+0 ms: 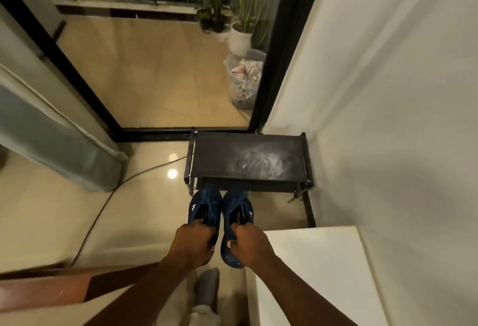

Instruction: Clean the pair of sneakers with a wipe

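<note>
Glossy floor (64,222), rack (248,156) at 12 o'clock; left hand (194,240) and right hand (249,244) each grip a sneaker: left sneaker (204,205), right sneaker (236,209). Fetch step, probably; wipe unseen, needed next.

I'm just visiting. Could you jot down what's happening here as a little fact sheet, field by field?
left hand: grips the heel end of the left sneaker
right hand: grips the heel end of the right sneaker
sneakers: dark blue, laced, side by side, toes toward the shoe rack
shoe rack: black, low, pale dusty smear on top
wipe: none in view
cleaning: no sign it has begun
</note>
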